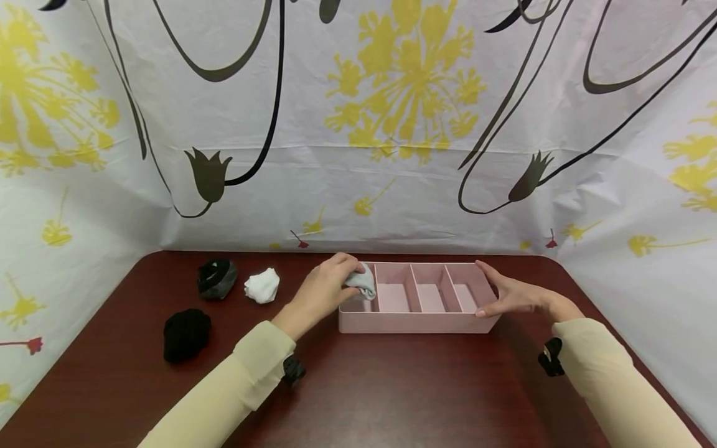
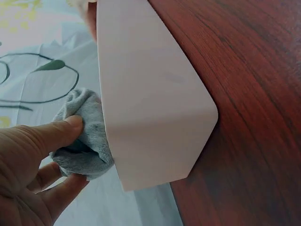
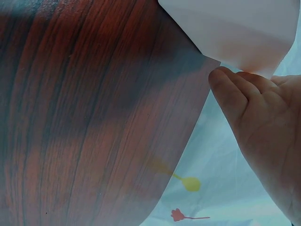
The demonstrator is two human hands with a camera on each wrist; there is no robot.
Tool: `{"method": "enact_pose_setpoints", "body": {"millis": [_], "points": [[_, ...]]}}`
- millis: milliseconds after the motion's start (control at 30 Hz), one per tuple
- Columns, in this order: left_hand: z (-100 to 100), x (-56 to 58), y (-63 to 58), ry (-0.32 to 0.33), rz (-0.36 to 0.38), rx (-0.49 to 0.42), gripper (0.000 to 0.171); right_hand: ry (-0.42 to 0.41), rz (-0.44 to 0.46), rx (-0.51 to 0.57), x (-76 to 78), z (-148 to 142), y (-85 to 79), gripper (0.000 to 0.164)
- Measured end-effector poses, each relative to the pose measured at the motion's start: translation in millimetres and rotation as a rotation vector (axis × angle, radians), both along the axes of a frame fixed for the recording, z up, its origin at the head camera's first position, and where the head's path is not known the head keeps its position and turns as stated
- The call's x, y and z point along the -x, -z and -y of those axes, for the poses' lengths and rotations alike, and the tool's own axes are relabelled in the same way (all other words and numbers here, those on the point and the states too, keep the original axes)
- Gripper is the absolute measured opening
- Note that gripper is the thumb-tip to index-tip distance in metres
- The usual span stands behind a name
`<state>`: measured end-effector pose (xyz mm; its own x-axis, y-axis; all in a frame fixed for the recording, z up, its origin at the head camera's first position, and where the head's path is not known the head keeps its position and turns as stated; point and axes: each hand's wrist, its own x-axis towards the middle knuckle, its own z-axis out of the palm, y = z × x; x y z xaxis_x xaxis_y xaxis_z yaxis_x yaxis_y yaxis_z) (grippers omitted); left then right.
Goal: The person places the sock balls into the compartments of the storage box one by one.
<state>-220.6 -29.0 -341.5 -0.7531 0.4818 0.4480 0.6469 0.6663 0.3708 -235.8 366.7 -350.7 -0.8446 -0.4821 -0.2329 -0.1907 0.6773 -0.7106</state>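
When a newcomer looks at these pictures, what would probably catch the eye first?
Probably the pink divided box near the far edge of the table, with the left-hand grip holding grey cloth at its leftmost compartment. Next, perhaps, the big yellow flower print on the backdrop behind.

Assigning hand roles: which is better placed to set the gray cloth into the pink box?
Left, likely: the left hand pinches the gray cloth at the left end of the pink box; the right hand holds its other end.
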Motion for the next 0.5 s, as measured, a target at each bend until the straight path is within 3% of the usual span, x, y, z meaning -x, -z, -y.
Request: {"method": "enact_pose_setpoints", "body": {"millis": [233,500], "points": [[-13.5,1.4,-0.1,0.046,-0.120,0.118,0.026,0.002,-0.010,-0.002,-0.2,0.3,-0.4,0.117],[-21.6,4.3,8.7,0.016,-0.037,0.239,0.023,0.017,0.003,-0.018,-0.2,0.2,-0.5,0.117]]}}
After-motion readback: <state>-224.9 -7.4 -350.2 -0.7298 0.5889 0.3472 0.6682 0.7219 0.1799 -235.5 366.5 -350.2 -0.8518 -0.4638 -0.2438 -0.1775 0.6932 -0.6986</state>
